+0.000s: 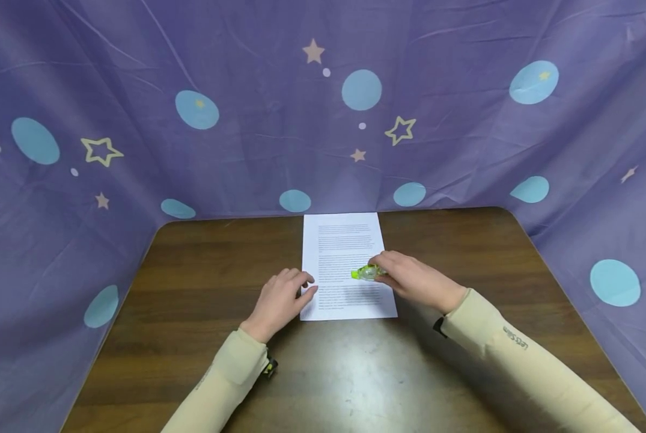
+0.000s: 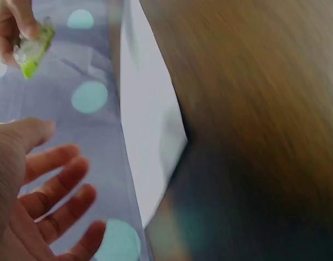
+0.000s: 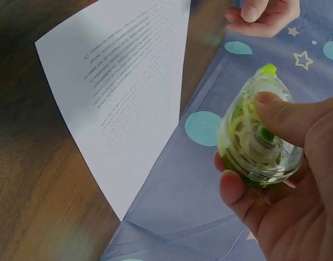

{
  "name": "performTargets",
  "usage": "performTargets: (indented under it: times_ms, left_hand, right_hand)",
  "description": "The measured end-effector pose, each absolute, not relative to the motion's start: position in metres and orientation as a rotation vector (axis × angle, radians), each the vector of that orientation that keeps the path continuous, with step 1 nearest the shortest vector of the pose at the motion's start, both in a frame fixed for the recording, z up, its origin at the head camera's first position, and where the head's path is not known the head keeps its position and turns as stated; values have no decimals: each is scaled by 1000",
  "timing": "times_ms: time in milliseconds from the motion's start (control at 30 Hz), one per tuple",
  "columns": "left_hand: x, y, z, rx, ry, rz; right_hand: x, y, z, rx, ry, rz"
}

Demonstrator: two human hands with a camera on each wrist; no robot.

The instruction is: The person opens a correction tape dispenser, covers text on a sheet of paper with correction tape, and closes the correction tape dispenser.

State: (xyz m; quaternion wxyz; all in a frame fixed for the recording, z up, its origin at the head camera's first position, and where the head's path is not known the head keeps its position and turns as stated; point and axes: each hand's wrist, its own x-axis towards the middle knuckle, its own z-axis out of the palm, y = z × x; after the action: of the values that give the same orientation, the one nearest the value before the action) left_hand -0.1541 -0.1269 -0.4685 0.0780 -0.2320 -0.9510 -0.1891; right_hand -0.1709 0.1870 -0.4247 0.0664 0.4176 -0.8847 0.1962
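My right hand pinches a correction tape dispenser between thumb and fingers. Its casing is clear with green parts and a bright yellow-green cap at the tip, which points left in the head view. The dispenser overlaps a white sheet of printed paper in that view. Over the sheet's left edge hovers my left hand, its fingers loosely bent around nothing. In the left wrist view the left fingers are spread apart, with the paper beyond them.
The paper lies on a dark brown wooden table, its far end at the table's back edge. A purple curtain with stars and blue dots hangs behind and along both sides.
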Motion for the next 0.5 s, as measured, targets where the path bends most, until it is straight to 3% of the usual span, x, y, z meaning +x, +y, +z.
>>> performTargets:
  times_ms: [500]
  left_hand:
    - [-164, -75, -455, -941, -2660, -933]
  right_hand:
    - [-171, 176, -418, 1303, -2675, 545]
